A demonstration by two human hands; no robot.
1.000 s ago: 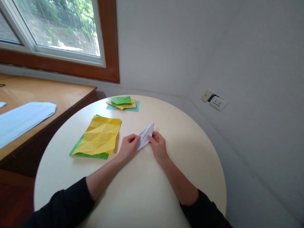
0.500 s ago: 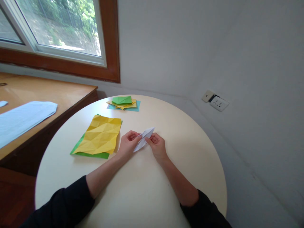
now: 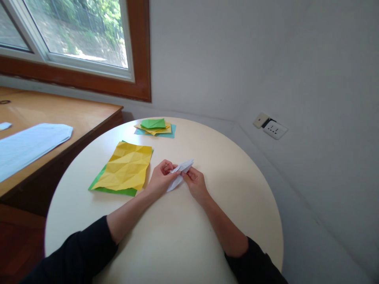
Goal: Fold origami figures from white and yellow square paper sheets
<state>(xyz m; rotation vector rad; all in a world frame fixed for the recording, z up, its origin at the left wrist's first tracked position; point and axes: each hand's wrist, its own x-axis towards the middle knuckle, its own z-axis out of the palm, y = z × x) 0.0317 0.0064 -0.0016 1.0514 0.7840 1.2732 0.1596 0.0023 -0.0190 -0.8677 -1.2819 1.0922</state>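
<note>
A small piece of folded white paper (image 3: 186, 165) is held between my two hands, just above the round table. My left hand (image 3: 162, 176) pinches its left side, the thumb lying across the paper. On the right side, the thumb and fingers of my right hand (image 3: 195, 182) grip it near the middle. The paper slants, one tip pointing away to the right and the other toward me. My fingers cover part of the folds. Left of my left hand lies a creased yellow sheet (image 3: 126, 165) on top of a green sheet (image 3: 118, 191).
At the far edge of the round cream table (image 3: 177, 252) sits a stack of folded green, yellow and blue paper (image 3: 153, 124). A wooden desk (image 3: 85, 114) with pale blue paper (image 3: 38, 138) stands at the left. A wall with a socket (image 3: 275, 129) is at the right.
The white paper has turned slightly in my hands, and its upper part is lifted and less flat. My left fingers have shifted a little upward. The view has moved slightly.
</note>
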